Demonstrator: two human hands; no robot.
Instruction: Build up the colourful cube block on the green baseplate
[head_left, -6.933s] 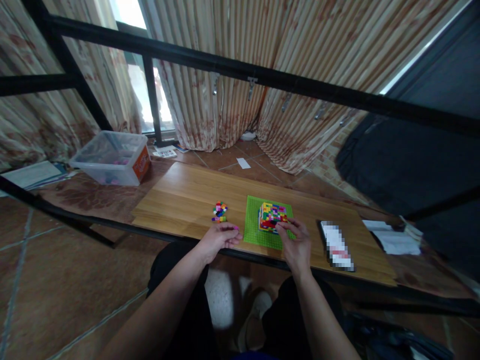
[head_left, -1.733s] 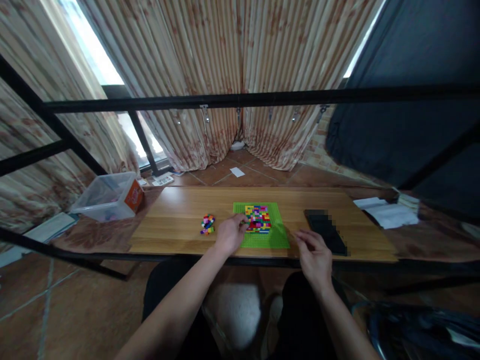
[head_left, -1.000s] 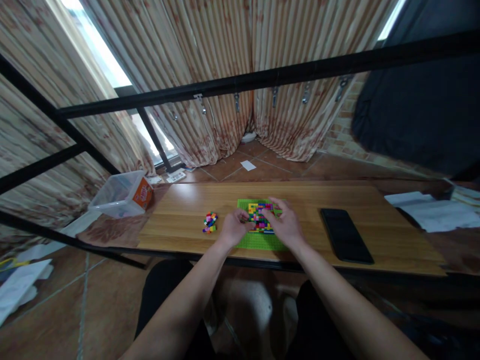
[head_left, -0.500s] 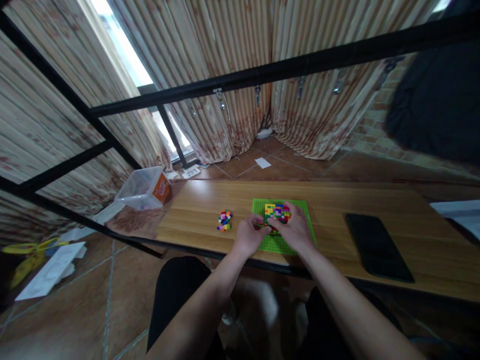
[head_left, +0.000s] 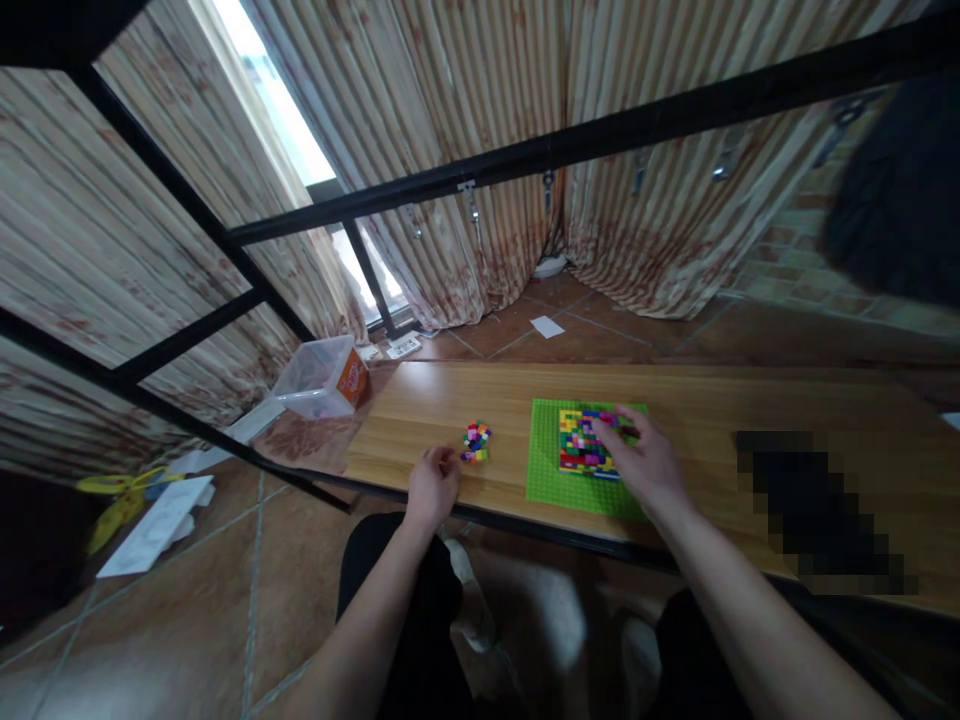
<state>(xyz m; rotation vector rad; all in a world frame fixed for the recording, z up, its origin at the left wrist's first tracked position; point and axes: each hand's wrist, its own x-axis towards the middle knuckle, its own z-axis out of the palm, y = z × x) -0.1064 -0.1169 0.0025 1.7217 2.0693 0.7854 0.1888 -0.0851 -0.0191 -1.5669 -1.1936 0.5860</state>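
A low block of many-coloured toy bricks (head_left: 581, 445) is built up on a green baseplate (head_left: 546, 480). My right hand (head_left: 651, 465) lies over the right side of that block, its thumb stretched across the top and its fingers apart from the thumb at the far right. To the left of the baseplate, my left hand (head_left: 433, 488) hovers near the table's front edge with curled fingers drawn together. Whatever may be between its fingertips is hidden. Just beyond them is a small pile of loose toy bricks (head_left: 476, 437).
A wooden table (head_left: 420, 400) carries all this. At its right is a dark, pixelated shape (head_left: 817, 510). A clear plastic box (head_left: 319, 385) with an orange label stands past the left end. A black metal bar (head_left: 510, 168) crosses ahead, before the curtains.
My left hand has left the brick block and moved left toward the loose pile. My right hand stays at the block, thumb further right. The camera view has shifted.
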